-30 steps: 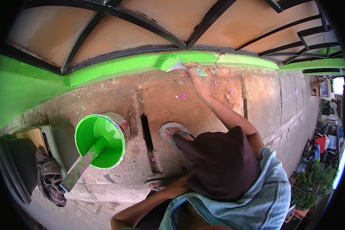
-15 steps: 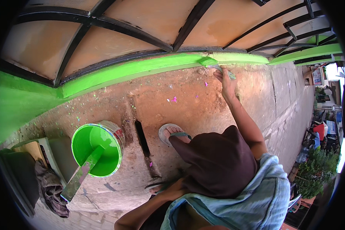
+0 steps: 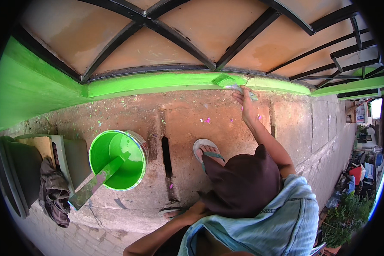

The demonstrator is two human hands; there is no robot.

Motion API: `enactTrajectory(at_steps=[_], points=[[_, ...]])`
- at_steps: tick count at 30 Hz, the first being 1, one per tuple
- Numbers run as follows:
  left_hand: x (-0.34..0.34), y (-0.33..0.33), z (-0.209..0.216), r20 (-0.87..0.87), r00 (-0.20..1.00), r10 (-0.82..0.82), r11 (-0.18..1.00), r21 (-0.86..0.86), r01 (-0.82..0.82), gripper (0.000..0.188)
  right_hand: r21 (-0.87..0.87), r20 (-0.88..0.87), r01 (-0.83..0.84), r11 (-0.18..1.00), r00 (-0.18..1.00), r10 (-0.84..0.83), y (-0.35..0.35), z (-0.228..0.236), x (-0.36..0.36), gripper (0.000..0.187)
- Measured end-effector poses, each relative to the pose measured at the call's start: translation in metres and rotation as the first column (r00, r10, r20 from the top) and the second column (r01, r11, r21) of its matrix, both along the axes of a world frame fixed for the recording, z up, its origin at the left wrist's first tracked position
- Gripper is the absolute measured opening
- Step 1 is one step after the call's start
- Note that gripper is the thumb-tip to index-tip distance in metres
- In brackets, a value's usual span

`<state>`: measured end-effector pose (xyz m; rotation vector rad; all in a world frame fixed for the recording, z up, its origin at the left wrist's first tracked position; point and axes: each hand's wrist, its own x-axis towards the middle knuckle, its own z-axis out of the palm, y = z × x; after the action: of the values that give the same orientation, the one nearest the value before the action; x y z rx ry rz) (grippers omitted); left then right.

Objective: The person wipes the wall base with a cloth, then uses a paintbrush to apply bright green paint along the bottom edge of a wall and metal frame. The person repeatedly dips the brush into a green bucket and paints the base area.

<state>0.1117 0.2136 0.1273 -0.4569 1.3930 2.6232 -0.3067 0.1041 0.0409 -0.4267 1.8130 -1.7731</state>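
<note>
My right hand [image 3: 246,103] is closed around the handle of a paintbrush [image 3: 234,86]. The brush's green-loaded bristles touch the bright green ledge [image 3: 158,84] beneath a black metal grille. My left hand [image 3: 198,211] rests by my bent knee, under dark brown cloth [image 3: 243,183]; its fingers are hidden. To the left stands an open bucket [image 3: 143,155], its inside coated with green paint. A flat paint-smeared stick [image 3: 96,183] leans in it, one end in the paint and the other over the near rim.
The black grille [image 3: 179,39] fronts orange-tan panels. At far left, a dark rag [image 3: 53,187] hangs beside grey boards [image 3: 75,158]. A narrow slot [image 3: 167,158] cuts the concrete between bucket and my sandalled foot [image 3: 207,151]. Plants [image 3: 349,217] and clutter lie at far right.
The brush in my right hand has moved left along the ledge, its bristles now spread against it. The whole view has shifted slightly. My left hand stays by the knee.
</note>
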Motion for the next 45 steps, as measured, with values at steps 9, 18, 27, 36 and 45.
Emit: enactTrajectory(at_steps=[9,18,27,36,45], points=[[-0.028,-0.036,0.026,-0.004,0.994,-0.112,0.993,0.023,0.112,0.057,-0.033,0.133,-0.116,0.993,0.984,0.120,-0.024,0.025,0.062,0.029],[-0.042,-0.038,0.029,-0.037,0.994,-0.105,0.995,-0.009,0.104,0.073,-0.018,0.120,0.062,0.998,0.991,-0.060,0.006,-0.004,-0.019,0.027],[-0.049,-0.042,0.030,0.045,0.972,-0.230,0.973,0.042,0.229,0.068,-0.070,0.046,0.161,0.984,0.986,-0.158,0.022,0.020,-0.019,0.025],[-0.047,-0.028,0.011,-0.111,0.983,-0.149,0.983,-0.125,0.135,0.059,-0.049,-0.051,0.290,0.956,0.955,-0.292,0.049,0.007,-0.090,0.032],[-0.056,-0.034,0.022,-0.034,0.974,-0.225,0.973,-0.067,0.222,0.055,-0.086,-0.030,0.197,0.977,0.979,-0.200,0.038,0.030,-0.053,0.034]])
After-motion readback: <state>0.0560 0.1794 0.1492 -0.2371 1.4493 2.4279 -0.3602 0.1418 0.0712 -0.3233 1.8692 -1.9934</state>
